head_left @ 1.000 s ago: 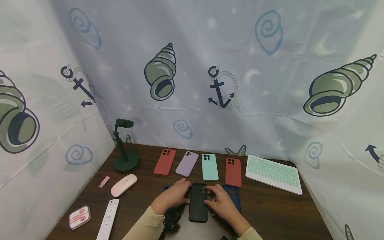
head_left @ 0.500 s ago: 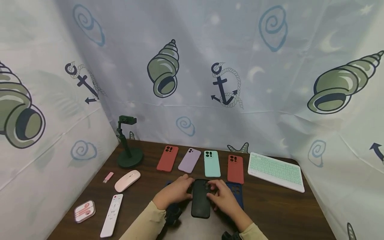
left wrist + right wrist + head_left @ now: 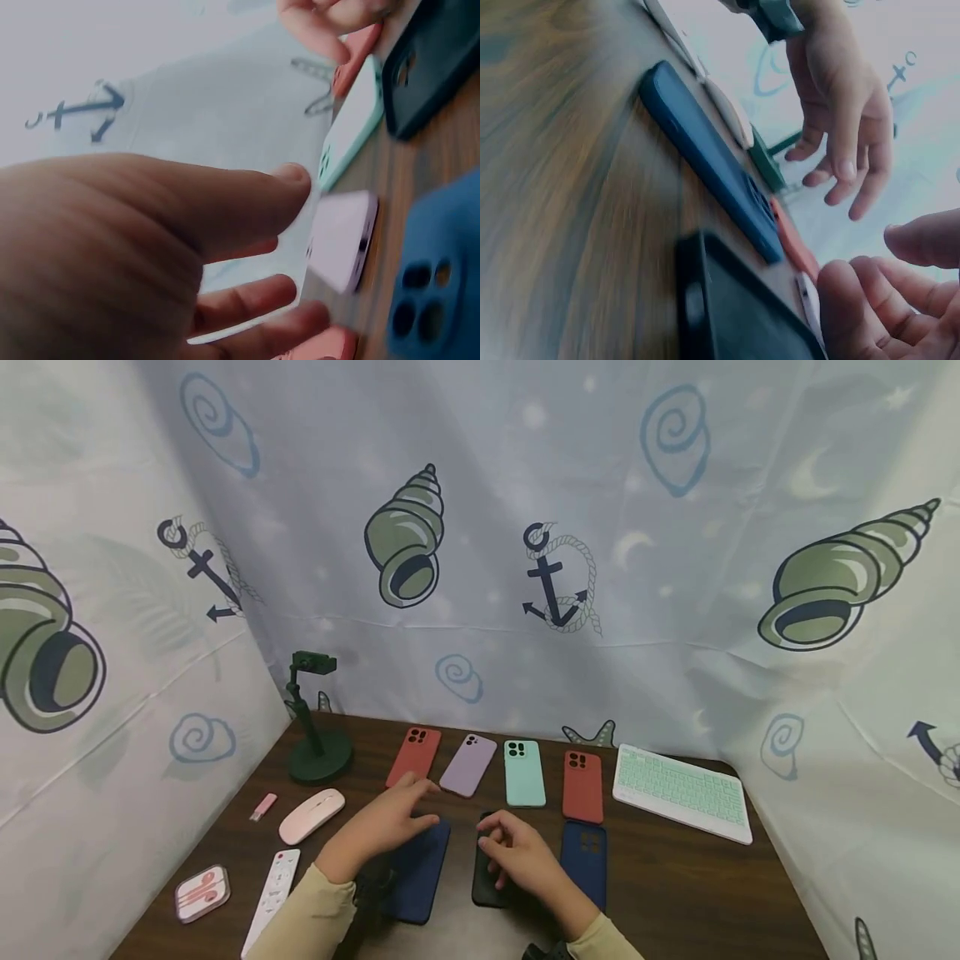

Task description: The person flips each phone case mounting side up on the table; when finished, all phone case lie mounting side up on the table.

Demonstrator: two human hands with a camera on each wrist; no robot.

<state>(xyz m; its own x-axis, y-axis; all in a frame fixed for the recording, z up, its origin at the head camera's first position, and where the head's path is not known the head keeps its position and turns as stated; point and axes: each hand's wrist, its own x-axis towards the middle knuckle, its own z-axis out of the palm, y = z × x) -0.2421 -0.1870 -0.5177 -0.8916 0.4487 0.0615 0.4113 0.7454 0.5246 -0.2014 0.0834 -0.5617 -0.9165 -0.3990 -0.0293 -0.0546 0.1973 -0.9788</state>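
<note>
My left hand (image 3: 382, 827) is in the air over the left part of the table, holding nothing. Its fingers are spread, as the left wrist view of the hand (image 3: 135, 232) shows too. Below it lies a dark blue phone case (image 3: 418, 872), camera cutouts up, partly covered by the forearm. A red phone case (image 3: 415, 756) lies just beyond the fingertips. My right hand (image 3: 525, 860) hovers above a black phone case (image 3: 486, 881), fingers loosely bent. In the right wrist view a gap shows between thumb and fingers, and the black case (image 3: 757, 315) lies below.
Along the back lie purple (image 3: 468, 766), mint (image 3: 525, 774) and second red (image 3: 582, 787) phone cases. A second blue case (image 3: 584, 864) is right of my right hand. Keyboard (image 3: 686, 793), green stand (image 3: 318, 756), mouse (image 3: 311, 817), remote (image 3: 272, 897), earphone box (image 3: 202, 893), and pink USB stick (image 3: 262, 807) surround them.
Both hands have come off the black phone case. The left hand has moved left and up, uncovering the blue case; the right hand has shifted slightly left, over the black case.
</note>
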